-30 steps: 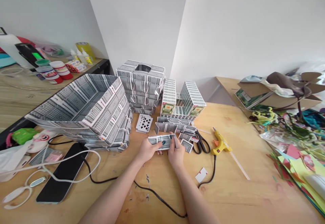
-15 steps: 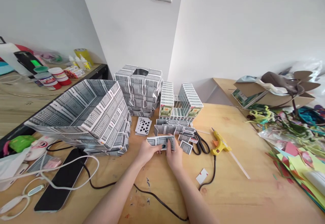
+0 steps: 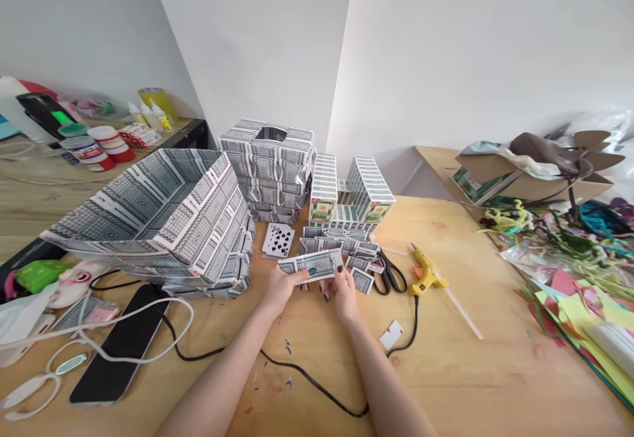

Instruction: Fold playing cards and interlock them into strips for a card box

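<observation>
A folded strip of grey-backed playing cards [image 3: 310, 265] is held over the wooden table [image 3: 485, 371] between both hands. My left hand [image 3: 279, 288] pinches its left end and my right hand [image 3: 343, 290] grips its right end, fingers closed on it. Just behind the strip lies a pile of more folded card pieces [image 3: 341, 247]. A nine of spades [image 3: 278, 239] lies face up to the left of that pile.
A large open box built of cards [image 3: 163, 216] stands at the left, a taller card tower [image 3: 270, 166] behind it, and two card stacks [image 3: 351, 193] beside that. Scissors [image 3: 389, 275] and a yellow glue gun [image 3: 424, 275] lie right of my hands. A black cable [image 3: 297, 377] crosses near me. Paper scraps [image 3: 579, 278] crowd the right.
Both hands have lifted the card strip slightly off the table and tilted it, left end lower. The camera view has shifted a little.
</observation>
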Tool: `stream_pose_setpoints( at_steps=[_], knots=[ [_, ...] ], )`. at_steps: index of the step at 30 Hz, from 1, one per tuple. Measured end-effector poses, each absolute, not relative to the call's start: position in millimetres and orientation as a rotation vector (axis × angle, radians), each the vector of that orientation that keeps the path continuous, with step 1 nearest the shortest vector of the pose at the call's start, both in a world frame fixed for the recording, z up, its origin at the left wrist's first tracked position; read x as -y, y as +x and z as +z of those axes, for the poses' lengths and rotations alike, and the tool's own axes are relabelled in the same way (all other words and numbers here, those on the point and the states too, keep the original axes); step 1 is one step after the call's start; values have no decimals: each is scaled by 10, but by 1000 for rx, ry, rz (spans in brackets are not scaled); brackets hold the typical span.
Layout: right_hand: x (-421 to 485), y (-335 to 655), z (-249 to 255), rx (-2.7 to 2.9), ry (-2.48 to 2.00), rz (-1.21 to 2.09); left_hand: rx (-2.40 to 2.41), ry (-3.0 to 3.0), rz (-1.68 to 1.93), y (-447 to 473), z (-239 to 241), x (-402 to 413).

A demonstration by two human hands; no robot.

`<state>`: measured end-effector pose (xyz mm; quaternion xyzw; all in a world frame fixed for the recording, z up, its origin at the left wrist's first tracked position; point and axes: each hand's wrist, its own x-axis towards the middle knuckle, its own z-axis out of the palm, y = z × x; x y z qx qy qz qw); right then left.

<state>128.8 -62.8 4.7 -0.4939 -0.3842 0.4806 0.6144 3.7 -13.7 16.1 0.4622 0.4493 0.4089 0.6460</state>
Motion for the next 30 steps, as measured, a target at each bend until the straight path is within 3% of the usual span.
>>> stream_pose_setpoints(
  at_steps=[5,12,20,30],
  knots=[
    [596,1303,104,626,-975,1418,-984,1056,923,5,140,120],
    [570,1270,77,735,-1186,1302,-995,1076,895,6,220,159],
    [637,1268,171,556,-927,1518,-993,1076,876,28,223,172],
    [615,1286,84,663,-1019,1410,-990,1125,870,1,209,170]
  ],
)
